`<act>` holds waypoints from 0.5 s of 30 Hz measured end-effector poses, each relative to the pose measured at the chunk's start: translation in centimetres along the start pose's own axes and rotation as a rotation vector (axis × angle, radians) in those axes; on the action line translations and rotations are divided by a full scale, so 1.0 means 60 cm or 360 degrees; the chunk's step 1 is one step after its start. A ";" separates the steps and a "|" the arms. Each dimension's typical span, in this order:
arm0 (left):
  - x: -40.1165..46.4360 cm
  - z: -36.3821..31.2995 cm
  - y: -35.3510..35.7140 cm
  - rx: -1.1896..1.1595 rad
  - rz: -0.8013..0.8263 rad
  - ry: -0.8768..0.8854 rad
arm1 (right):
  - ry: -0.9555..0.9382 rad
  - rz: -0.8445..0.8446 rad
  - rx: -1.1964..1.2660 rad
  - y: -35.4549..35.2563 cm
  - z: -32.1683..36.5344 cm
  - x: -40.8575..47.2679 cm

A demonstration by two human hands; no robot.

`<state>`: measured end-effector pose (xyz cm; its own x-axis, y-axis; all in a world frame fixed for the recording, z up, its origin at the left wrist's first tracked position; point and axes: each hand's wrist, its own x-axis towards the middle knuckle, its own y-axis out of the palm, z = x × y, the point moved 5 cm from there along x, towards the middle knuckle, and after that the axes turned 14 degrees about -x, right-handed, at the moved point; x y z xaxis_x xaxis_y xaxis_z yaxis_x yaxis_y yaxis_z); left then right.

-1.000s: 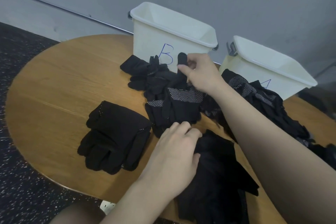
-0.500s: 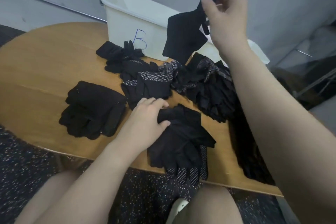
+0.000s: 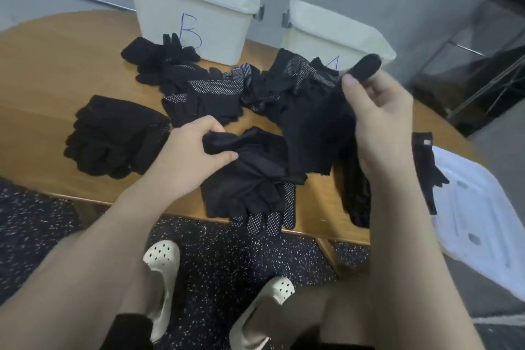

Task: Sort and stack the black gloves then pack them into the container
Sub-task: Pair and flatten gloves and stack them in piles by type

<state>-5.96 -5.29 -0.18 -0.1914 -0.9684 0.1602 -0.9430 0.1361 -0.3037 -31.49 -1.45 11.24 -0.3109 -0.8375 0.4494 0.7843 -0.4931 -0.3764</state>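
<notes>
My right hand pinches a single black glove by its fingers and holds it hanging above the table. My left hand grips the cuff end of a near stack of black gloves whose dotted fingertips stick out over the table's front edge. A neat stack of black gloves lies at the left. A loose heap of dotted black gloves spreads across the middle in front of two white containers, one marked B and one at the right.
The round wooden table has bare wood at the left. More black gloves lie at the right edge by a white plastic lid. Below the table are speckled floor and two white shoes.
My right hand lifted one glove out of the heap, raised it high, then lowered it toward the near stack. My left hand went from pressing the stack to gripping its cuff end.
</notes>
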 end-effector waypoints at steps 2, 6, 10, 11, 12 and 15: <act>-0.010 0.000 -0.010 -0.0050 0.0032 0.0022 | 0.0036 0.0049 -0.0091 0.007 -0.045 -0.017; -0.014 0.009 -0.029 0.0031 0.0058 -0.0001 | 0.0012 0.0175 -0.0567 0.022 -0.107 -0.020; -0.008 0.003 -0.033 -0.0101 0.0133 0.0030 | -0.0049 0.0068 -0.1005 0.019 -0.128 -0.009; -0.007 0.001 -0.034 -0.0136 0.0138 0.0047 | -0.0064 0.0040 -0.1073 0.020 -0.128 -0.008; -0.007 -0.001 -0.034 -0.0143 0.0152 0.0063 | -0.0089 0.0032 -0.1113 0.024 -0.131 -0.007; -0.007 -0.003 -0.031 -0.0149 0.0211 0.0090 | -0.0234 0.0115 -0.1114 0.050 -0.113 -0.017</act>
<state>-4.20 -5.12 0.47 -0.3286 -0.9275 0.1781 -0.9291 0.2835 -0.2376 -32.43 -3.69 4.17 -0.1570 -0.8575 0.4899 0.2565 -0.5144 -0.8183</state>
